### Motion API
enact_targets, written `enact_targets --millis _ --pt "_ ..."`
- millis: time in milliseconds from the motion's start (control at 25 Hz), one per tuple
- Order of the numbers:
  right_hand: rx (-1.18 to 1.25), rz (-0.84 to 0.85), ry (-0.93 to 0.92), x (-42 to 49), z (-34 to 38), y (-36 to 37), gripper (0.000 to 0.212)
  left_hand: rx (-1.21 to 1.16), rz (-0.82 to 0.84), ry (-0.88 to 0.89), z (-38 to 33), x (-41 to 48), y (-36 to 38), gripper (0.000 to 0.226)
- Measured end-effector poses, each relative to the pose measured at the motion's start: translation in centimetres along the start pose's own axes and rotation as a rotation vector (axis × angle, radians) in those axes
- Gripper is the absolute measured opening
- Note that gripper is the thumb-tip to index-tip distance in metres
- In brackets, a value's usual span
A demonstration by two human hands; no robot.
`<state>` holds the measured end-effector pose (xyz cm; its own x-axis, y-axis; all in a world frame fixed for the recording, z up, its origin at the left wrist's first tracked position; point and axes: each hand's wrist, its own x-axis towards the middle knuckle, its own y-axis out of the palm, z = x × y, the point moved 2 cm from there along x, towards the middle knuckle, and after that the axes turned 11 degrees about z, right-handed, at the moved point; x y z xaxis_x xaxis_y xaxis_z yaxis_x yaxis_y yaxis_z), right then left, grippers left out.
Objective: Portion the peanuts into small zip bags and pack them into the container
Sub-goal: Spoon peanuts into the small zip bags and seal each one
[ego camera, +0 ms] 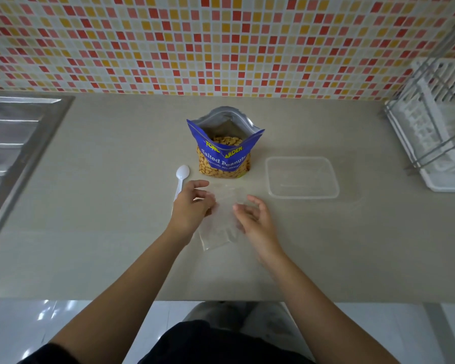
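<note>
Mosaic-tiled wall (221, 43), beige counter (103, 232)

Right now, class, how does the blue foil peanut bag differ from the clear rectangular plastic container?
The blue foil peanut bag stands upright; the clear rectangular plastic container sits low. The bag is printed; the container is see-through. The bag holds peanuts; the container holds none. Both stand open on the beige counter.

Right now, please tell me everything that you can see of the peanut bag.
The peanut bag is a shiny blue pouch with yellow brand letters, the white words "Salted Peanuts" and peanuts showing on its lower front. Its top is open, silver inside, with peanuts visible. It stands upright on the counter, behind the small clear bags, between the spoon and the container. The left hand and right hand do not touch it.
</note>
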<state>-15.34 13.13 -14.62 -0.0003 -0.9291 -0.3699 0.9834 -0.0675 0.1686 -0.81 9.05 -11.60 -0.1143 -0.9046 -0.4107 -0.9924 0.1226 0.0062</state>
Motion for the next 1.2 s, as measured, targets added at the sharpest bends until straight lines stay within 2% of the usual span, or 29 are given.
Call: enact_targets --millis 80,200,280,400,520,640,720,800,880,960,1040,1120,1200 --pt "0.038 -0.025 -0.026 0.6 0.7 -0.6 0.04 -0.007 0.049 0.002 -0.3 -0.3 -0.2 0.028" --pt "-0.123 0.012 -0.052 0.7 1.8 -1.7 0.031 -0.136 0.153 -0.049 -1.0 -0.3 -1.0 0.016" --pt "-0.183 0.04 -0.051 0.5 2.6 -1.9 0.031 -0.12 0.253 -0.068 -1.4 -0.2 -1.4 0.013" --pt "-0.113 0.051 -0.051 0.4 3.1 -1.9 0.03 -0.101 0.35 -0.094 -1.4 -0.5 -1.5 0.018" --pt "-0.047 0.084 -0.038 0.1 2.9 -1.8 0.035 -0.148 0.322 -0.04 -1.3 -0.5 -1.5 0.026" --pt "-0.055 0.03 -0.054 0.0 2.9 -2.2 0.042 -0.19 0.324 -0.011 -1.5 -0.3 -1.4 0.03" --pt "-0.017 0.014 -0.074 0.0 3.1 -2.4 0.043 -0.11 0.353 -0.014 -1.8 -0.4 -1.1 0.031" --pt "0.01 0.018 -0.069 0.1 3.5 -2.3 0.047 0.045 0.265 0.033 -2.2 -0.3 -1.3 0.038" --pt "-0.159 -0.037 -0.126 0.2 3.7 -2.5 0.048 0.16 0.171 0.099 -2.9 -0.1 -1.7 0.045" --pt "-0.605 -0.149 -0.353 0.0 4.3 -2.9 0.053 0.253 0.169 0.121 -3.4 0.0 -1.8 0.047" --pt "-0.977 -0.03 -0.559 -0.5 5.1 -2.3 0.066 0.275 0.246 0.104 -4.0 -0.1 -1.6 0.053" --pt "-1.184 0.151 -0.537 -0.6 5.6 -0.9 0.081 0.234 0.329 0.104 -4.4 -0.6 -1.2 0.062" --pt "-1.209 0.21 -0.463 -0.5 5.5 0.0 0.088 0.182 0.347 0.117 -4.8 -1.0 -0.8 0.069"
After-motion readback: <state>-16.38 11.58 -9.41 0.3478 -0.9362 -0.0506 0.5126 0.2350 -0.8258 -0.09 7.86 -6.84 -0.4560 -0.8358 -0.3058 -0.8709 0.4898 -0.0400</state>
